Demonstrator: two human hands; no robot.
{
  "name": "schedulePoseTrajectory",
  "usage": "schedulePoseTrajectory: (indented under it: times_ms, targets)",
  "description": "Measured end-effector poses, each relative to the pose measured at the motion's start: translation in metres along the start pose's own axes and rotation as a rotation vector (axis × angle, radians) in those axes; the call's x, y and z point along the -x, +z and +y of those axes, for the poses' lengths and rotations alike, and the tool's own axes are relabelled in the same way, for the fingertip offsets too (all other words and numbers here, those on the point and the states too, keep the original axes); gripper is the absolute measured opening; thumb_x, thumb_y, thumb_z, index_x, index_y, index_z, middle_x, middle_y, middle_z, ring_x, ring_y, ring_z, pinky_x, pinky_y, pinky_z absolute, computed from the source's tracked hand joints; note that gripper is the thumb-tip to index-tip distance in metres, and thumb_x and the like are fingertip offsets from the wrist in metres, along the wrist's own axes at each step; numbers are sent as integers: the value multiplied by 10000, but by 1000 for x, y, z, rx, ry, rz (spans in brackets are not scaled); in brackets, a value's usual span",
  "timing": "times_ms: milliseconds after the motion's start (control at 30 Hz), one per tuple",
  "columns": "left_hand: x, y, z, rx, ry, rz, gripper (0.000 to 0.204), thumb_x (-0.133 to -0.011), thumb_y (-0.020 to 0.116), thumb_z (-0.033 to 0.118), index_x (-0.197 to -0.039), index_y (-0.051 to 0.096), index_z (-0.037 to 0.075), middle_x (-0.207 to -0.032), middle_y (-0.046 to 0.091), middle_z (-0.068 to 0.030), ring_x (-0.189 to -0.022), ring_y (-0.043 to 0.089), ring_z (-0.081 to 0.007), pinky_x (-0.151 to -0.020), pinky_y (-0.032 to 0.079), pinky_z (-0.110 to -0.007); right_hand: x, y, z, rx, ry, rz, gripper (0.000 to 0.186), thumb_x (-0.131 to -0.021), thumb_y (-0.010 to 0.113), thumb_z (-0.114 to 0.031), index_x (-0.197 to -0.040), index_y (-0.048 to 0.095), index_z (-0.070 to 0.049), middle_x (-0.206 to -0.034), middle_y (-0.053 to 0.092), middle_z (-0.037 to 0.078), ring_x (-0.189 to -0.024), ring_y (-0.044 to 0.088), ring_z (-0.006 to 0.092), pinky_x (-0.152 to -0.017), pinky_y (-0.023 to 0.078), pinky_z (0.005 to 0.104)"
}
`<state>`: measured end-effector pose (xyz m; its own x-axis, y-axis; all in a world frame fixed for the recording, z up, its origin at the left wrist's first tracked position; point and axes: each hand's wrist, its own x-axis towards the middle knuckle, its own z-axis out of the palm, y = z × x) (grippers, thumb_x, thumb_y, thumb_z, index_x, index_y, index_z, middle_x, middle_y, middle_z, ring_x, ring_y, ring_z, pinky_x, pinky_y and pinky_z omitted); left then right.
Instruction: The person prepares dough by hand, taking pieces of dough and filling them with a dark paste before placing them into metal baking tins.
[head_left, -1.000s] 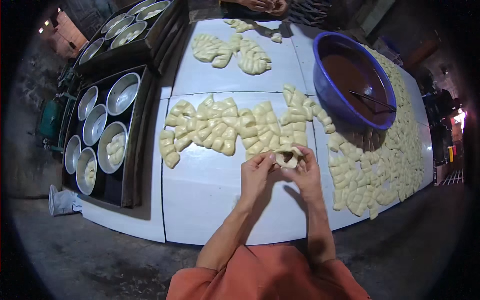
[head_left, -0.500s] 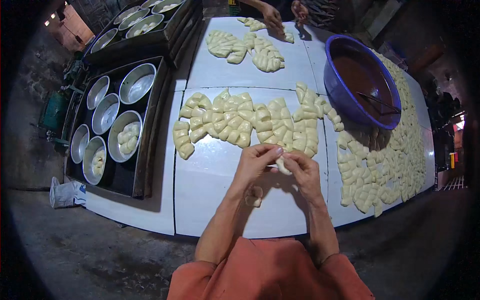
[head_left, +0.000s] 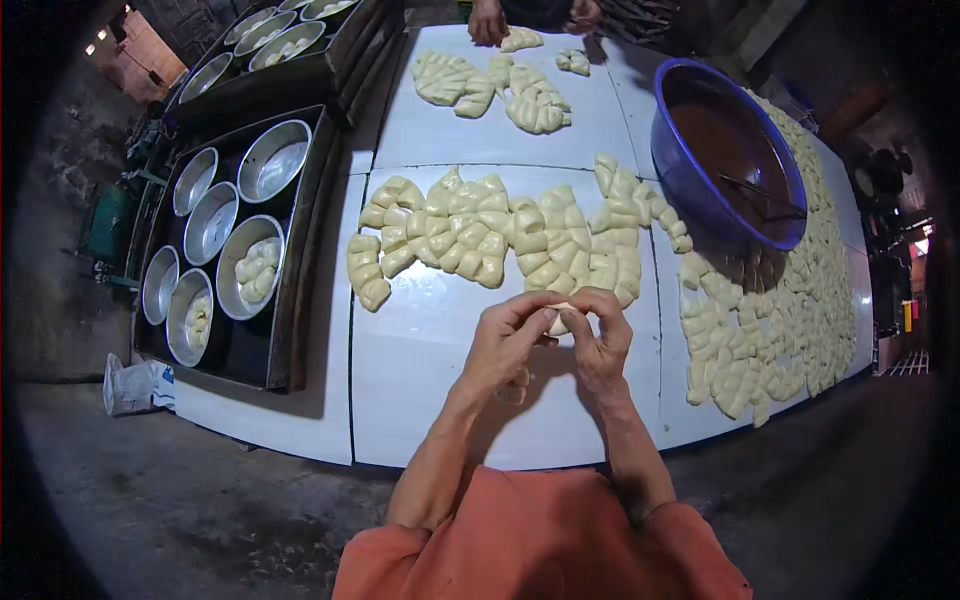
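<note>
Over the near surface (head_left: 420,400), the left hand (head_left: 507,340) and right hand (head_left: 602,345) pinch a dough piece (head_left: 562,320) between their fingers. Beyond it lies a dough cluster (head_left: 468,228), then, rightward, a bowl (head_left: 680,185) of brown paste (head_left: 718,140); farthest, another person's hands (head_left: 488,20) near a dough strip (head_left: 522,39).

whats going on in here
A person's left hand and right hand pinch a small piece of pale dough over the white table. More dough pieces lie ahead, and many to the right beside a blue basin of brown mixture. On the left, a dark tray holds round metal pans, two with dough. Across the table, a co-worker's hand is by another piece.
</note>
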<state>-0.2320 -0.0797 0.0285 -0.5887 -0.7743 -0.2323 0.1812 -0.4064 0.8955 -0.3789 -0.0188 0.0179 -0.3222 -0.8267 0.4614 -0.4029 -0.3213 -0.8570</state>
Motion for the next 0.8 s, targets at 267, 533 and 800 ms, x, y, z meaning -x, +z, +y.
schedulePoseTrajectory:
  times_ms: [267,533,800]
  targets:
    - [18,1,1,-16,-15,140,281,-968,651,196,-1134,689,-27,-916,706,-44,-797,649,-92,-668,528,-238,-7,-6,-40,104,215,-207,243,-884,722,-104,-1093,657,2,-1069,657,142,-858,648,220,-697,545,313]
    - [53,-33,-8,-642,-85,192,308,-968,614,263,-1150,703,31,-936,725,-122,-871,690,-189,-798,528,-320,27,-52,-31,-133,757,-590,395,-889,696,-115,-1252,572,-21,-1048,673,137,-929,663,163,-793,535,284]
    - [47,-42,-7,-899,-155,-176,333,-916,611,202,-1180,679,11,-1123,705,-151,-1052,671,-250,-902,498,-352,58,-18,-13,151,432,-617,357,-918,662,-210,-1233,590,-58,-1042,660,149,-939,661,287,-852,518,386]
